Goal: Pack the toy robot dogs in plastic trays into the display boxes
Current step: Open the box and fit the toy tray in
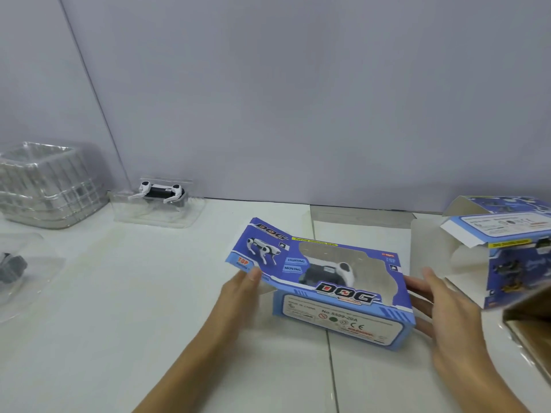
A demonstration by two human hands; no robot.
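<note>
Your left hand (238,286) pinches the open flap at the left end of the blue display box (334,289). Your thumb lies on top of the flap, and the other fingers are hidden under it. Your right hand (444,311) is wide and flat, with straight fingers pressed on the right end of the box. So the box sits between your two hands, and both touch it.

The box lies on the white table (149,308). Its long side runs from left to right, a bit tilted, with the left end farther from you. Its clear window faces up. Through the window you can see a toy robot dog (331,271), so this one looks packed already. The open end points left, to your left hand. That hand is the nearer one for folding the flap shut, I think, while the right hand keeps the box from sliding.

Another dog in a plastic tray (158,201) waits far back on the left, well apart from your hands. A second open box (501,248) stands just to the right of your right hand. A stack of empty clear trays (44,186) sits at the far left.
</note>
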